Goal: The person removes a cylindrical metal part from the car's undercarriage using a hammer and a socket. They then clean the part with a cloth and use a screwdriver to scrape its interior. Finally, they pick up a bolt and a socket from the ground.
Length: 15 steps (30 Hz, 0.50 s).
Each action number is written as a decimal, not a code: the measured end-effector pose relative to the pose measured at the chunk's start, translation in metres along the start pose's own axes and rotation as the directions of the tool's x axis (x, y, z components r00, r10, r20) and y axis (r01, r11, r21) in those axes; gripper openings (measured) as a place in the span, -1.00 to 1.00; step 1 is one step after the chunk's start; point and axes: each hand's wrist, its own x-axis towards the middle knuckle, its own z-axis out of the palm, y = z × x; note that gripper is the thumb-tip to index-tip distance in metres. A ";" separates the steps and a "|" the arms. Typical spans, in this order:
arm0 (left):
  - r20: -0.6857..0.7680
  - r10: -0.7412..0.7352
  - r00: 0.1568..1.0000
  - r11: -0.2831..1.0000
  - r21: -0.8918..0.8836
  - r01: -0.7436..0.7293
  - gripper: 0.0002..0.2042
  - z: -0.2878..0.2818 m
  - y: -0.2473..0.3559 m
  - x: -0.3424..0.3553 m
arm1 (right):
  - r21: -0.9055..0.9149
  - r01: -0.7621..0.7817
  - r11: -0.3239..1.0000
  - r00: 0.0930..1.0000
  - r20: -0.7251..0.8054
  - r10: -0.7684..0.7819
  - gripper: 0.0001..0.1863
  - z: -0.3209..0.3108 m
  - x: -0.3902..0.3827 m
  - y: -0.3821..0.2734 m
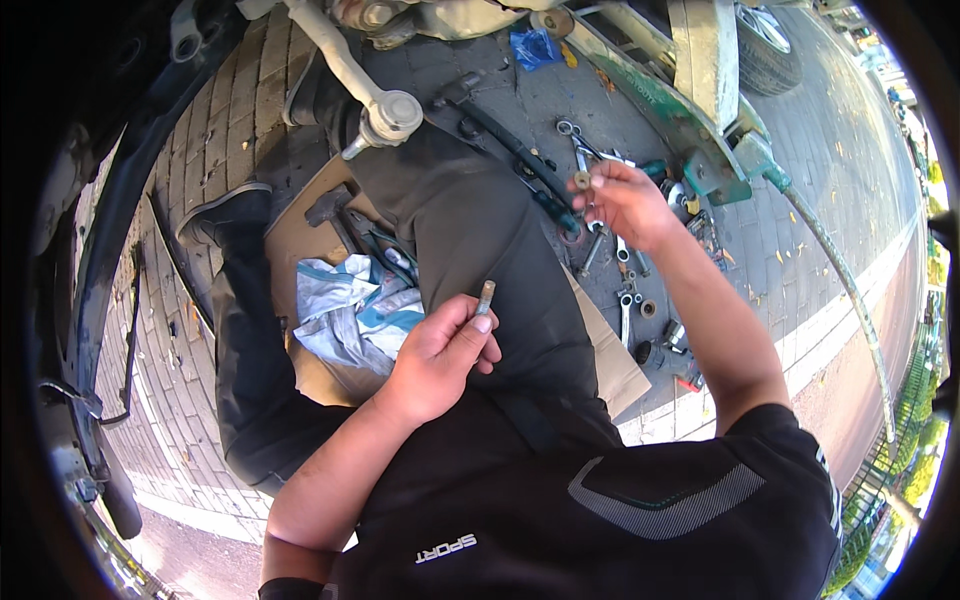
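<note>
My left hand (440,352) is closed around a bolt (487,293), whose threaded end sticks up past the thumb. It is held above my dark trouser leg. Out to the right, my right hand (628,205) pinches a small brassy nut (583,181) between thumb and fingertips. The nut and the bolt are well apart. Beneath the right hand, several spanners (627,318), bolts (592,254) and sockets lie on the paving. A loose ring-shaped nut or washer (648,308) rests beside one spanner.
Overhead hangs a vehicle's ball joint (392,118) on a metal rod. A green floor jack (700,150) with a long handle (848,280) stands at the right. Cardboard (300,245) on the ground bears a hammer (328,207) and a crumpled cloth (345,315). Another long-handled hammer (505,140) lies beyond my knee.
</note>
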 end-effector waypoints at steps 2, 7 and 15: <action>0.017 0.052 0.998 0.999 -0.002 -0.052 -0.75 0.002 0.006 0.003 | 0.150 0.042 0.988 0.986 0.153 -0.065 -0.87 0.030 -0.028 -0.006; 0.029 0.092 0.995 0.995 0.040 -0.093 -0.75 0.005 0.018 0.006 | 0.364 0.045 0.930 0.937 0.309 -0.166 -0.88 0.097 -0.065 -0.007; -0.042 0.098 0.994 0.995 0.021 -0.097 -0.76 0.004 0.016 -0.013 | -0.173 0.068 0.983 0.965 0.261 -0.021 -0.69 0.156 -0.102 0.008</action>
